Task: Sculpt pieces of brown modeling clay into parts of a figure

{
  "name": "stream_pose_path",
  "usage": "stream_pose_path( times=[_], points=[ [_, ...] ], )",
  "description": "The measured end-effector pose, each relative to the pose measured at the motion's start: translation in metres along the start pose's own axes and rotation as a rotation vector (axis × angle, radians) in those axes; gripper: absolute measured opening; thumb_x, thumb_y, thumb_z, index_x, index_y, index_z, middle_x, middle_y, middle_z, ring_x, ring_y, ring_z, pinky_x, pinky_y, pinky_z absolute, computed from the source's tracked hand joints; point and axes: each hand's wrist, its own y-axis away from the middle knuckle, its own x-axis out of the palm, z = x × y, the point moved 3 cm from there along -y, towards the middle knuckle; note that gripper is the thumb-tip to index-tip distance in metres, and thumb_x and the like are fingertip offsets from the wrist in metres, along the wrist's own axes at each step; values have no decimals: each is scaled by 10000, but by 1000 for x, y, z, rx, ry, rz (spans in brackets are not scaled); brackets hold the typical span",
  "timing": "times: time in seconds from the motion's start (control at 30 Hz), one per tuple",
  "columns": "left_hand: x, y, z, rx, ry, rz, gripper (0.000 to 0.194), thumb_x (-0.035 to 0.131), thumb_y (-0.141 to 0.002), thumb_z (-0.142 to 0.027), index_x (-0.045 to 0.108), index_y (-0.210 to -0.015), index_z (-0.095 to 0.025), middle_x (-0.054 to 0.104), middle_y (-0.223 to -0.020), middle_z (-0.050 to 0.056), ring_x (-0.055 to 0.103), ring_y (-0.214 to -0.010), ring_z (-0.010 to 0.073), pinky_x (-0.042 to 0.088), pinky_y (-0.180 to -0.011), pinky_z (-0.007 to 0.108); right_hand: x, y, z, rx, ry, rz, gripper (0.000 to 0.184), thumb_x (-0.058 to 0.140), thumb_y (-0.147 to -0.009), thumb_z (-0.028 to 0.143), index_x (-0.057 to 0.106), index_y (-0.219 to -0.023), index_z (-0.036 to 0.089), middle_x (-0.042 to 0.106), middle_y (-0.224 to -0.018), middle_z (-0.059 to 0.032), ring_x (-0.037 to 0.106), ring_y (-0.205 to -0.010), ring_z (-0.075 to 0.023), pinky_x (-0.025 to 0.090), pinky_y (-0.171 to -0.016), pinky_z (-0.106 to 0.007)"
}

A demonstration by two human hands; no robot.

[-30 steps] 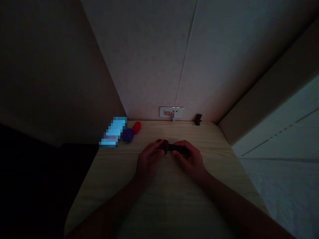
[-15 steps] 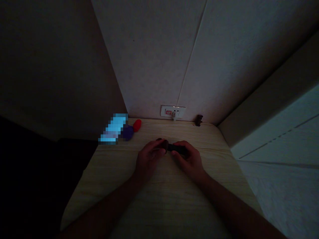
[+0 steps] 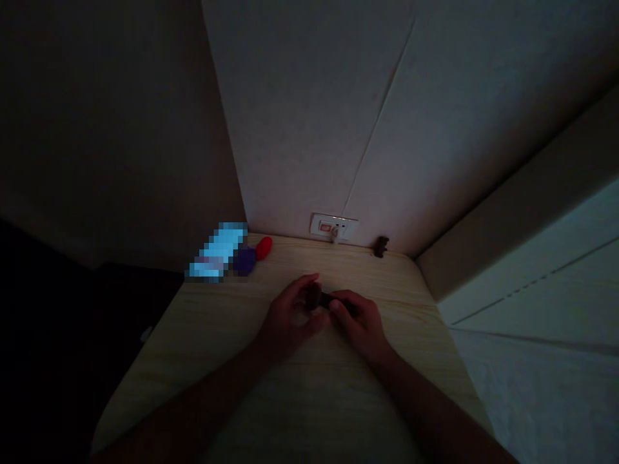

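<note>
My right hand point(image 3: 360, 322) is closed around the black, narrow part of a dark object point(image 3: 325, 299) with a broader, rounded brown end. The dim light hides its exact kind. My left hand point(image 3: 290, 316) curves about the brown end, thumb and fingers apart with a gap between them; whether a fingertip touches it is hard to see. Both hands are low over the pale wooden tabletop point(image 3: 271, 399).
At the back left lie a bright pixelated rectangle point(image 3: 217, 251), a purple rounded thing point(image 3: 244, 261) and a red one point(image 3: 264, 248). A small dark brown figure point(image 3: 381, 247) stands by the wall, right of a socket point(image 3: 333, 227) with a plug. White panelling point(image 3: 541, 277) borders the right.
My left hand's fingers have spread wider around the brown end. Both hands sit slightly lower in view with the object, and the camera has tilted a little.
</note>
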Motion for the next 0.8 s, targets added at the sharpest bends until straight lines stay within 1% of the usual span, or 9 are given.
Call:
stream_pose_path(
  times=[0.03, 0.1, 0.2, 0.33, 0.43, 0.5, 0.57, 0.67, 0.8],
  points=[
    [1, 1, 0, 9, -30, 26, 696, 843, -724, -291, 582, -1365, -222, 679, -1252, 121, 685, -1032, 246, 560, -834, 347, 0, 0, 2, -15, 3, 12, 250, 646, -932, 428, 752, -956, 204, 749, -771, -42, 677, -678, -183, 533, -620, -282],
    [2, 2, 0, 32, -85, 60, 647, 810, -767, -285, 570, -1367, -236, 668, -1237, 104, 673, -1024, 227, 548, -833, 335, 1, 1, 4, -36, 5, 34, 245, 655, -924, 429, 752, -948, 206, 763, -823, -50, 689, -719, -192, 542, -650, -292],
    [2, 2, -1, 63, -151, 48, 515, 762, -820, -289, 599, -1305, -231, 683, -1161, 86, 666, -976, 210, 536, -816, 322, 2, 2, 6, -35, 1, 56, 246, 656, -920, 433, 752, -942, 207, 761, -816, -47, 683, -708, -190, 538, -643, -290],
    [1, 2, -4, 104, -201, 48, 389, 748, -823, -291, 639, -1190, -218, 689, -1056, 66, 657, -936, 211, 525, -827, 325, 2, 2, 5, 1, -1, 93, 255, 653, -922, 436, 752, -928, 201, 743, -771, -37, 658, -669, -177, 514, -608, -275],
    [2, 2, -6, 109, -224, 50, 303, 730, -811, -248, 658, -1104, -220, 687, -1000, 45, 653, -899, 203, 519, -798, 313, 2, 1, 5, 29, -46, 83, 278, 654, -920, 459, 739, -895, 196, 722, -745, -34, 648, -662, -169, 507, -592, -264],
    [1, 2, -6, 96, -229, 29, 272, 716, -798, -213, 659, -1063, -216, 688, -978, 39, 651, -875, 199, 513, -771, 306, 2, 1, 4, 42, -100, 52, 286, 680, -900, 475, 722, -982, 204, 720, -765, -32, 659, -681, -169, 521, -602, -263],
    [0, 1, -6, 88, -216, -14, 254, 700, -788, -196, 654, -1037, -212, 687, -965, 38, 652, -889, 205, 506, -772, 306, 2, 0, 3, 37, -134, 19, 339, 731, -855, 484, 701, -1063, 218, 739, -838, -41, 685, -734, -179, 550, -642, -275],
    [-1, -1, -4, 82, -183, -52, 239, 682, -784, -187, 644, -1019, -209, 676, -954, 33, 641, -906, 206, 491, -785, 303, 3, 0, 1, 23, -117, 10, 329, 784, -808, 467, 719, -1021, 225, 764, -924, -60, 712, -813, -200, 583, -718, -308],
    [-2, -1, -4, 84, -193, -47, 245, 677, -780, -177, 639, -1020, -210, 651, -947, 23, 616, -874, 194, 475, -774, 296, 4, 1, -1, 46, -134, 35, 294, 784, -813, 455, 737, -984, 220, 774, -893, -59, 719, -781, -203, 595, -713, -324]
  ],
)
